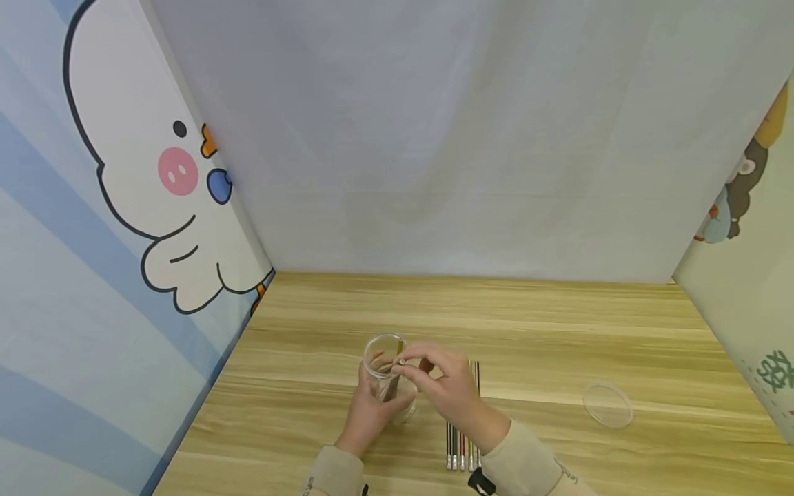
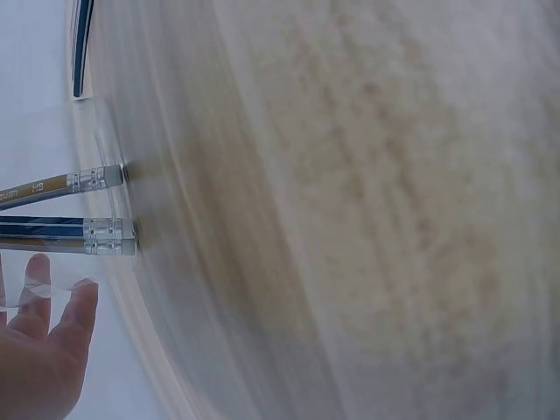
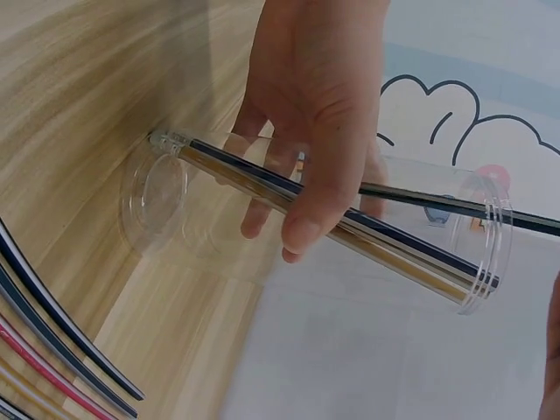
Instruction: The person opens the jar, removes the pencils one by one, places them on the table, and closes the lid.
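My left hand (image 1: pixel 370 408) grips a clear plastic jar (image 1: pixel 383 335) around its side, thumb towards me. Inside the jar, several pencils (image 3: pixel 411 258) lean with their eraser ends (image 2: pixel 112 229) at the bottom. A dark pencil (image 3: pixel 525 220) passes through the jar's mouth, partly inside and partly sticking out. At the rim, my right hand (image 1: pixel 448 384) pinches the outer end of this pencil between thumb and fingertips. In the right wrist view only a sliver of the right hand (image 3: pixel 551 359) shows at the edge.
A row of pencils (image 1: pixel 462 455) lies on the wooden table (image 1: pixel 298 310) under my right forearm, erasers towards me. To the right rests a round clear lid (image 1: pixel 608 405). A pale curtain (image 1: pixel 465 172) stands behind the table, with a cartoon-printed panel (image 1: pixel 143 207) at left.
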The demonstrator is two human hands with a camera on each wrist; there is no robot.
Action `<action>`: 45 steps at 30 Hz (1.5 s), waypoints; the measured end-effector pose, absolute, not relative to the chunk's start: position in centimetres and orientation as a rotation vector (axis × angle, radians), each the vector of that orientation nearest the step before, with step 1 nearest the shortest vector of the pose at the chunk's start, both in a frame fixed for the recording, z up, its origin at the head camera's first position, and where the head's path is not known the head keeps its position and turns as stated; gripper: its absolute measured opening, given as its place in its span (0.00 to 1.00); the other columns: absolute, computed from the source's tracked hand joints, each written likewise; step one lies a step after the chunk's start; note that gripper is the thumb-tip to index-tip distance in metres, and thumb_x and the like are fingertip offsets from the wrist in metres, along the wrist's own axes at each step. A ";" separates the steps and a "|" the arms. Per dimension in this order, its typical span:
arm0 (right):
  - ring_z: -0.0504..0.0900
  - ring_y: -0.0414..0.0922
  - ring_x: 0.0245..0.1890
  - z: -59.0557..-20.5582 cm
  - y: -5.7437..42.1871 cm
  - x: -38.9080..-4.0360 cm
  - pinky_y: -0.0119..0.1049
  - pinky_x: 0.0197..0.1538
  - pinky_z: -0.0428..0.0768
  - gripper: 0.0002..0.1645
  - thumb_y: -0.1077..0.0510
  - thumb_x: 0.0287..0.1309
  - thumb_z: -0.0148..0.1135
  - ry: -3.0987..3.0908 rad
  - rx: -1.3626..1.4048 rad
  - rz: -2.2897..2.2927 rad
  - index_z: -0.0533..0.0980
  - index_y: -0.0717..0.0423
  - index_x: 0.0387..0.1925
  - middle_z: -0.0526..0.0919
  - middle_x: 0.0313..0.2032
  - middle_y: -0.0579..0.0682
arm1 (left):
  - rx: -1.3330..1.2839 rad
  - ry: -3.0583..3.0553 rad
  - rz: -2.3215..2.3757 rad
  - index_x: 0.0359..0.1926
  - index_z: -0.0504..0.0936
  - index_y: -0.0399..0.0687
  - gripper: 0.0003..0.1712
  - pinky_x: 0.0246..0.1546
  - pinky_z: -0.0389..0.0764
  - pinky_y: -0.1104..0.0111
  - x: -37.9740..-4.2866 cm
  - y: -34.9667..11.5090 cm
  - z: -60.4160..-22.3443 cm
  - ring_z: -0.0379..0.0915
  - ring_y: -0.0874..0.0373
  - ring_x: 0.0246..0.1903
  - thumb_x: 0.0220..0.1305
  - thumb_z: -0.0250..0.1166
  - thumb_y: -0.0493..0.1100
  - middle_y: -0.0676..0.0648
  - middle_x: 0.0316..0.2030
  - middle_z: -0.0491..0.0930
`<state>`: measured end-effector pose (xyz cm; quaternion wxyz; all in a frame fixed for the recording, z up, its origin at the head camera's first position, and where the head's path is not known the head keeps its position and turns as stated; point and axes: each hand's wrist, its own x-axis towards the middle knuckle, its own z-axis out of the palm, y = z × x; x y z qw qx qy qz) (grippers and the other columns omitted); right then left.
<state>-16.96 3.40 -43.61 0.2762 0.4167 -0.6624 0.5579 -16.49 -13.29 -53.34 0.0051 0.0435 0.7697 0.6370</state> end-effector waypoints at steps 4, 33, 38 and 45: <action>0.73 0.37 0.14 -42.9 3.7 -17.0 0.18 0.21 0.74 0.09 0.60 0.63 0.64 -1.663 1.094 1.475 0.79 0.65 0.36 0.87 0.28 0.59 | 0.124 2.408 1.995 0.71 0.52 0.52 0.54 0.71 0.52 0.34 -16.4 -13.3 -53.2 0.61 0.40 0.70 0.51 0.77 0.39 0.42 0.69 0.67; 0.71 0.34 0.14 -39.6 8.9 -16.0 0.25 0.16 0.71 0.11 0.65 0.64 0.61 -1.367 0.810 1.660 0.80 0.67 0.47 0.87 0.38 0.39 | 0.065 2.425 1.974 0.72 0.53 0.51 0.54 0.70 0.53 0.32 -16.5 -13.3 -53.4 0.60 0.41 0.68 0.50 0.77 0.41 0.42 0.68 0.67; 0.70 0.33 0.14 -40.7 10.0 -15.6 0.25 0.16 0.70 0.21 0.75 0.62 0.58 -1.582 0.635 1.736 0.82 0.53 0.50 0.86 0.37 0.35 | 0.077 2.424 1.976 0.72 0.52 0.51 0.54 0.69 0.52 0.31 -16.5 -13.4 -53.4 0.59 0.41 0.69 0.50 0.77 0.41 0.42 0.68 0.66; 0.70 0.35 0.12 -42.4 11.2 -15.5 0.29 0.11 0.63 0.17 0.77 0.60 0.58 -1.786 0.432 1.758 0.83 0.64 0.47 0.84 0.27 0.35 | 0.085 2.420 1.972 0.71 0.53 0.54 0.53 0.68 0.49 0.29 -16.6 -13.4 -53.6 0.58 0.38 0.70 0.50 0.77 0.41 0.41 0.69 0.65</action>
